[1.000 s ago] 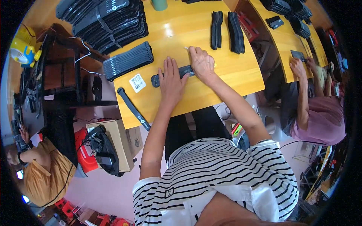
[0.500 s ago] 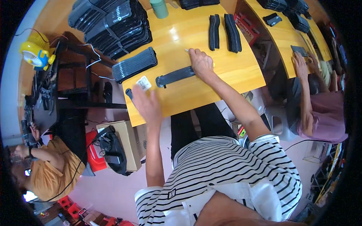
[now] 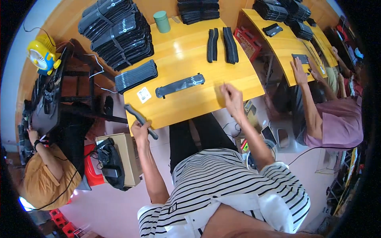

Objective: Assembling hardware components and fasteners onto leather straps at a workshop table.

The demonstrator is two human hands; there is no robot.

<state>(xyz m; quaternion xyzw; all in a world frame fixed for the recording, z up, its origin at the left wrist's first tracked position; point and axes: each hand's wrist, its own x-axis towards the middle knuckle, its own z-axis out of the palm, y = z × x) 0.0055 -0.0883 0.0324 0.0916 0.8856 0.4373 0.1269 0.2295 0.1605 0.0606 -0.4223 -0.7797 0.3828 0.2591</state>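
A long dark grey strip-like piece (image 3: 139,117) with rounded ends crosses the yellow table's near left edge. My left hand (image 3: 140,131) is closed around it near its lower end. On the table in front of me lies a flat black strap (image 3: 180,86) with pale printing and small black tabs at its corners; neither hand touches it. To its right, my right hand (image 3: 233,99) hovers over the table with fingers curled together. Motion blurs its fingertips, and what they hold, if anything, cannot be made out. A white printed card (image 3: 144,95) lies left of the strap.
Stacked black straps (image 3: 136,75) lie at the table's left, beside a tall bundled pile (image 3: 123,37). Two black strip bundles (image 3: 230,45) lie at right. A green canister (image 3: 162,22) stands at the back. A co-worker (image 3: 335,123) sits at the right-hand table; another person (image 3: 47,174) is at left.
My left hand has moved toward the near edge and taken hold of the dark strip-like piece. My right hand has left the strap, moving right and nearer; the strap's right end now shows.
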